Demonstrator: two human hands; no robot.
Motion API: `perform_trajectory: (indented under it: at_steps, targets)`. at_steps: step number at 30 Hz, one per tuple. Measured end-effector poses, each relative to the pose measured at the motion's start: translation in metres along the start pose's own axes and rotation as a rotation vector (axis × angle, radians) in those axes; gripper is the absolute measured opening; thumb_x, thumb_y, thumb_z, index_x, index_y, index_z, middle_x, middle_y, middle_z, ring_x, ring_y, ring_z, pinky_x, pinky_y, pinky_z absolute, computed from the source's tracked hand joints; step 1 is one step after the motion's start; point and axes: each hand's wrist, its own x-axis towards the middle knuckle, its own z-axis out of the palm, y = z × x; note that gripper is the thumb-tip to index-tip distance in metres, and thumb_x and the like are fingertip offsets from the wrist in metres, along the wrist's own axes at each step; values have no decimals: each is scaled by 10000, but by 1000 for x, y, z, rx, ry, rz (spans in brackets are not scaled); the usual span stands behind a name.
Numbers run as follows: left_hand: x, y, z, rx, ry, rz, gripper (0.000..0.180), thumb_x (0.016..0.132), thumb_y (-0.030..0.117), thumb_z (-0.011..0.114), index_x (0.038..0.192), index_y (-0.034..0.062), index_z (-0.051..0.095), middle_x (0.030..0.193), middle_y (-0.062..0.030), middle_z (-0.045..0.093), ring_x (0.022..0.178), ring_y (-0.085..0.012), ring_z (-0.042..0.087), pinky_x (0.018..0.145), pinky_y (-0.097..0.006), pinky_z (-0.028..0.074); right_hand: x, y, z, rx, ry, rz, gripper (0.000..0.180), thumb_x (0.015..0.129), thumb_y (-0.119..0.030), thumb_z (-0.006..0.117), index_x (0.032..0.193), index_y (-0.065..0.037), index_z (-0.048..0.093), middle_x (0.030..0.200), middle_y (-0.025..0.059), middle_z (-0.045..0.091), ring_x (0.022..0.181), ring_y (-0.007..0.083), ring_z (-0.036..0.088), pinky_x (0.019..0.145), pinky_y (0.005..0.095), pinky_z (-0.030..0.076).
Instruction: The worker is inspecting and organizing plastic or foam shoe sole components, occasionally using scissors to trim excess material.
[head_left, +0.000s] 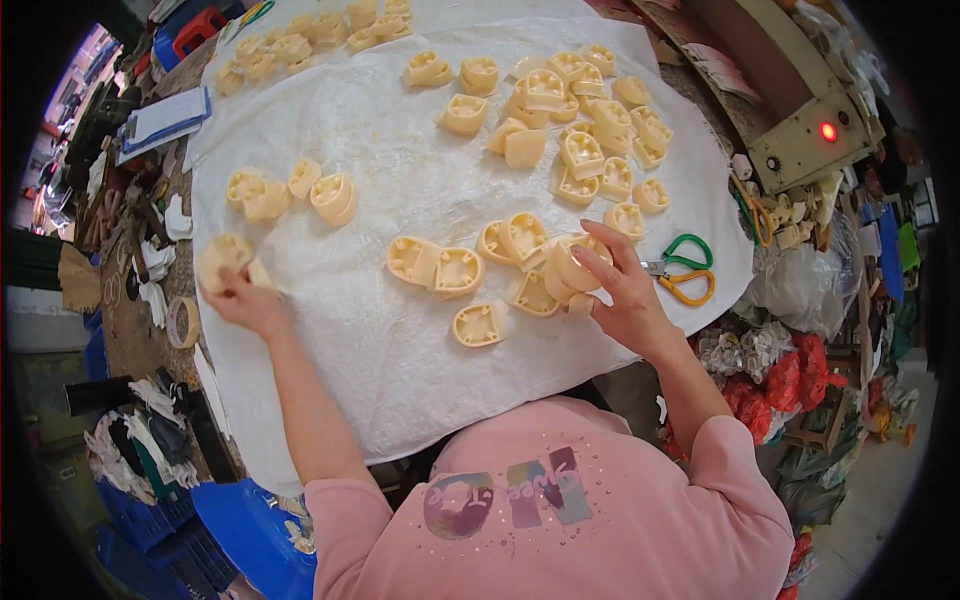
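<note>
Both hands lifting cream plastic mouldings off the white sheet

Left hand grips one moulding at the tabletop's left edge; right hand closes on another at near centre. Best pinch each by its rim, clear of the scissors just right.

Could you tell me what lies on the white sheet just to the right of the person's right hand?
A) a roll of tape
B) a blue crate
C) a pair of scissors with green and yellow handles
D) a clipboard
C: the scissors with one green and one yellow loop lie on the white sheet beside the right hand, which grips a cream plastic part.
</note>
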Motion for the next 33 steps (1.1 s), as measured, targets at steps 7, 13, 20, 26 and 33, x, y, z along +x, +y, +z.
perform_trajectory:
  at_steps: [7,13,20,26,33]
  targets:
    - [-38,60,-15,99,-178,29,404,950,129,506,1309,-24,401,1135,-137,566,926,-199,588,781,-306,501,-5,23,0,-187,-31,-29,788,586,178,576,1273,-198,487,1395,158,357,1208,352,470,932,358,484]
    - [-129,91,-40,107,-959,502,587,741,161,751,1247,30,484,1218,-190,513,1036,-351,542,859,-407,475,-6,-4,-5,-215,-206,48,757,644,50,667,1313,-238,463,1486,158,225,1346,392,270,1073,502,297]
    - [-154,95,-46,241,-1065,553,655,669,160,766,1260,127,488,1212,-173,492,1055,-330,503,847,-437,403,-1,-5,-3,-70,33,-52,806,665,-225,811,1366,-275,416,1510,205,152,1357,418,233,1064,499,279]
    - [-147,105,-54,348,-1147,600,761,619,105,760,1306,128,433,1274,-205,473,1176,-356,434,948,-460,301,33,-37,-4,-209,-28,-159,684,597,-65,760,1236,-157,538,1350,152,416,1206,363,405,981,458,352]
    - [-149,92,-56,160,-1107,538,760,632,98,731,1318,66,406,1329,-199,437,1170,-363,438,970,-457,298,51,-81,62,-177,-300,-357,569,633,-40,680,1177,-166,565,1283,164,457,1160,316,439,967,450,299]
